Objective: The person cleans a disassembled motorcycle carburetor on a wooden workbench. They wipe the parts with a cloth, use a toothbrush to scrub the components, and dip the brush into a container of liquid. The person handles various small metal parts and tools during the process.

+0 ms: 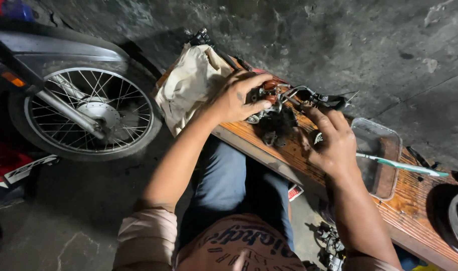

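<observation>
Head view, looking down: the person's left hand [237, 99] is closed around a small grimy metal engine part [265, 98], fingers wrapped over its top and thumb pressed against its near side, holding it just above the wooden bench [414, 200]. The right hand [333, 143] lies palm down on the bench just right of that part, fingers loosely spread and partly curled; whether it grips anything beneath the palm cannot be told. Directly below the held part, a dark, oily cluster of components [275, 125] sits on the bench surface. A bent metal rod or lever [309, 95] projects from the part toward the far edge of the bench. To the right of the right hand, a clear plastic tray [384, 150] rests on the bench, and a white and green toothbrush [404, 165] lies across it, its handle pointing right. At the left end of the bench, touching the left wrist area, lies a crumpled beige cloth [188, 85]. At the right end of the bench, a dark round object [457, 221] is partly cut off by the frame. Well left of the bench, on the concrete floor, stands a motorcycle's spoked wheel [91, 113] under a grey mudguard [58, 45]. The person's blue-trousered legs [224, 185] extend under the bench's near edge.
</observation>
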